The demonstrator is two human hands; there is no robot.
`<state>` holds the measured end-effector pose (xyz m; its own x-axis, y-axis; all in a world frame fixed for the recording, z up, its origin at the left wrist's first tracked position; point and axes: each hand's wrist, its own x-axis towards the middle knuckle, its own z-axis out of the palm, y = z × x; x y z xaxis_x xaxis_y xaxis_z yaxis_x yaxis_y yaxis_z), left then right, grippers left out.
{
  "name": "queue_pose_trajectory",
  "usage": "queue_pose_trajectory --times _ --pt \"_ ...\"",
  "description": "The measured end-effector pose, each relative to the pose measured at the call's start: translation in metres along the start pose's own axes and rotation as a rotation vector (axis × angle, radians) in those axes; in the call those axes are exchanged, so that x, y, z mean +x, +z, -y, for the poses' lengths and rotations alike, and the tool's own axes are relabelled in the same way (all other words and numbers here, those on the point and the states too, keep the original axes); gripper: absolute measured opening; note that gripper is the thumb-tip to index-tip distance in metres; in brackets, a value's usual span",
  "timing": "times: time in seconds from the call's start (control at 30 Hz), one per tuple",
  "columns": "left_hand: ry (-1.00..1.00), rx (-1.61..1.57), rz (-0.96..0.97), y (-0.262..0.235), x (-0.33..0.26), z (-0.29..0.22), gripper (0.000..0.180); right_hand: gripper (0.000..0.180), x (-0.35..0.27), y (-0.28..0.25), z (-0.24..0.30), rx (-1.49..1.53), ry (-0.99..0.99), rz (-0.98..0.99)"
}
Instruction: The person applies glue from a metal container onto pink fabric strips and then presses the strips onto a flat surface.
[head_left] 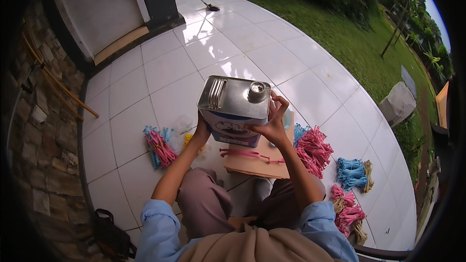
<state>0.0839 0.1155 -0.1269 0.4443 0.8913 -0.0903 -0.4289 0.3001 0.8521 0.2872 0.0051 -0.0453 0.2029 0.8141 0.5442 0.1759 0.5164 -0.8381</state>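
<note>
Between my two hands I hold up a rectangular metal can [232, 122] with a bare silver top, a ribbed handle and a round cap [257, 90]. Its sides carry a blue and white printed label. My left hand [202, 130] presses against the can's left side, its fingers mostly hidden behind it. My right hand [273, 122] grips the right side, thumb across the front and fingers at the upper corner. Below the can is a brown board [257, 165] in front of my knees, with a pink strap-like strip [247, 154] lying across it.
Pink and blue bundles [160, 146] and clear plastic with yellow pieces [188, 140] lie left on the white tiles. At right are a pink bundle pile [314, 148], a blue bundle [351, 173] and pink-beige bundles [347, 211]. A broom [212, 7] rests far back; a dark bag [112, 233] sits lower left.
</note>
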Motion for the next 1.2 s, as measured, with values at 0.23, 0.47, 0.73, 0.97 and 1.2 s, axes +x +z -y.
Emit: queue_pose_trajectory --times 0.23,0.47,0.73,0.97,1.2 --pt "0.131 0.294 0.08 0.031 -0.018 -0.063 0.076 0.121 0.009 -0.03 0.029 -0.488 0.012 0.251" --pt "0.252 0.363 0.012 0.049 -0.015 -0.062 0.057 0.051 0.065 -0.079 0.074 -0.8 -0.079 0.45" --pt "0.261 0.386 0.02 0.048 -0.018 -0.062 0.053 0.039 0.085 -0.081 0.07 -0.942 -0.284 0.544" --pt "0.268 0.374 0.032 0.043 -0.016 -0.06 0.051 0.038 0.085 -0.078 0.071 -0.953 -0.283 0.579" --pt "0.261 0.379 0.015 0.042 -0.014 -0.059 0.05 0.029 0.075 -0.076 0.069 -0.774 -0.196 0.523"
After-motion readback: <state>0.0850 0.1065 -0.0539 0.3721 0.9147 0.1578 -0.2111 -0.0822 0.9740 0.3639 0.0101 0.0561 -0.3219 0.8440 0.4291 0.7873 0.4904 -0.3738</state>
